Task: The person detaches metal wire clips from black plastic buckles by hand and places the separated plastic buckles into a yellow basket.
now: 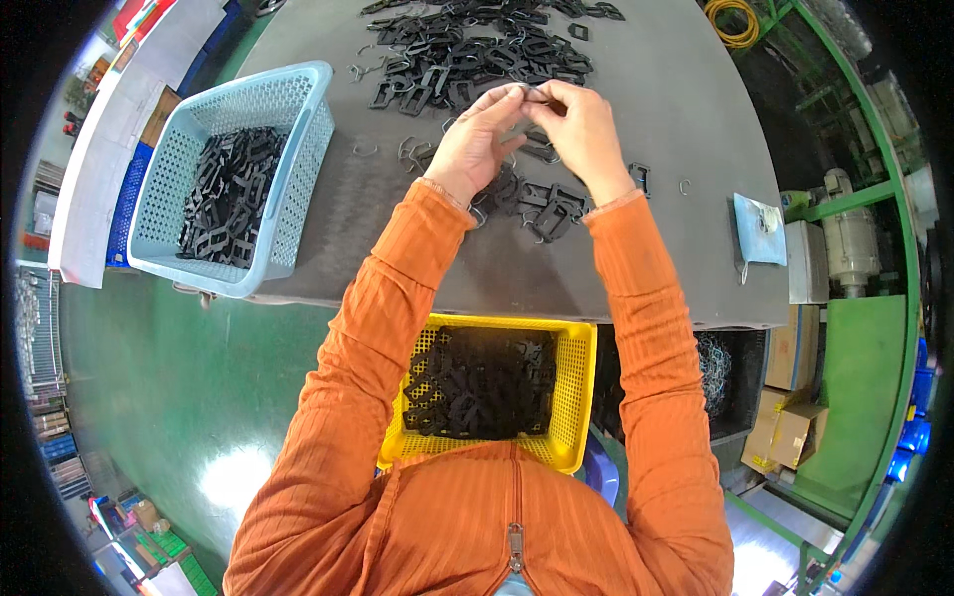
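Both hands are raised over the grey table [686,109], fingertips meeting in a pinch. My left hand [477,139] and my right hand [578,131] close on something small between them, mostly hidden by the fingers. Just beyond them spreads a big pile of black plastic buckles [477,55], with thin metal hooks among them. Below the hands, nearer to me, lies a smaller cluster of black buckles [553,211]. A single buckle [639,179] sits right of my right wrist, and a loose metal hook [685,187] lies farther right.
On the table's left edge stands a light-blue basket [320,129] of black pieces. A yellow basket [576,397] with more black pieces is below the near edge, beside a black crate [735,437]. A blue face mask [757,238] lies at the right corner. Cardboard boxes [790,437] stand beyond.
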Demonstrator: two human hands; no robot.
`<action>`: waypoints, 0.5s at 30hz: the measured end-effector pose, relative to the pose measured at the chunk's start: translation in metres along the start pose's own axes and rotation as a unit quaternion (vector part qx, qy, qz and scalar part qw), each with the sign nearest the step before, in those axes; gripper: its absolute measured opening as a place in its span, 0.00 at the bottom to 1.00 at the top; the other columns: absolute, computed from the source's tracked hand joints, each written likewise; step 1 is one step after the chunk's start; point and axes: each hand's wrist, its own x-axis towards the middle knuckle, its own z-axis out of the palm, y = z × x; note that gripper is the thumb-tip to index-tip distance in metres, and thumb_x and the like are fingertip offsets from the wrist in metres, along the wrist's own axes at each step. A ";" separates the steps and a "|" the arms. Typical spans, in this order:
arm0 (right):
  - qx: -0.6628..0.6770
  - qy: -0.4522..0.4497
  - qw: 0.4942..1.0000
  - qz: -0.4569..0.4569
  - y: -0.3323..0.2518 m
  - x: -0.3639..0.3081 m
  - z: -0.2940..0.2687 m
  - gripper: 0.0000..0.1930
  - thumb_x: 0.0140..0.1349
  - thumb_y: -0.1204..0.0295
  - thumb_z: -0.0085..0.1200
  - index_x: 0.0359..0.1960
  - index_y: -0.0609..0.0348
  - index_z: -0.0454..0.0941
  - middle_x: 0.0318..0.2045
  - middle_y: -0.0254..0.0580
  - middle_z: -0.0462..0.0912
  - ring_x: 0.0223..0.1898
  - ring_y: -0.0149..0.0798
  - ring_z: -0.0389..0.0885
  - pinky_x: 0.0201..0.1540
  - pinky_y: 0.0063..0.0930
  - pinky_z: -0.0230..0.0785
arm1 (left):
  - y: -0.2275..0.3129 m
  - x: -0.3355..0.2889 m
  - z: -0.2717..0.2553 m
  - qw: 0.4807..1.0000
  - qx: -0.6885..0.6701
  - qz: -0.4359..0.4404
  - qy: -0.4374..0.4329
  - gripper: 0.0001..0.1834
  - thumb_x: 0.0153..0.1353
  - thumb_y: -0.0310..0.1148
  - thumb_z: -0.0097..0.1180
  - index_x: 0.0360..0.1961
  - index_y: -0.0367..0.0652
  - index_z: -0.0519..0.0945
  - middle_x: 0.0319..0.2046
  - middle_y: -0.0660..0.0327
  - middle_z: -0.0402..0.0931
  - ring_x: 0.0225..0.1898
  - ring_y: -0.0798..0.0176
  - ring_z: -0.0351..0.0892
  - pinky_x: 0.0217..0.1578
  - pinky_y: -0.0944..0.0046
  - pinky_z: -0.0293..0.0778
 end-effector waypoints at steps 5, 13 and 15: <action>-0.172 -0.062 0.978 0.104 0.025 -0.005 -0.040 0.08 0.53 0.66 0.56 0.32 0.52 0.83 0.28 0.39 0.84 0.31 0.40 0.82 0.36 0.32 0.72 | -0.009 -0.015 -0.006 0.774 0.564 0.288 -0.002 0.16 0.50 0.39 0.61 0.40 0.48 0.81 0.36 0.59 0.76 0.28 0.61 0.74 0.33 0.61 0.73; -0.070 -0.082 0.982 0.153 0.049 -0.054 -0.067 0.12 0.51 0.73 0.58 0.39 0.57 0.80 0.34 0.41 0.83 0.36 0.38 0.81 0.42 0.30 0.71 | 0.011 -0.017 -0.021 0.745 0.591 0.306 -0.049 0.06 0.50 0.33 0.61 0.29 0.44 0.83 0.33 0.63 0.80 0.36 0.59 0.76 0.40 0.64 0.72; -0.073 -0.057 0.981 0.170 0.057 -0.064 -0.072 0.11 0.51 0.73 0.58 0.39 0.57 0.80 0.33 0.41 0.83 0.35 0.38 0.81 0.41 0.30 0.71 | 0.015 -0.014 -0.029 0.731 0.596 0.326 -0.074 0.06 0.50 0.32 0.61 0.30 0.43 0.84 0.36 0.63 0.79 0.37 0.61 0.75 0.42 0.65 0.71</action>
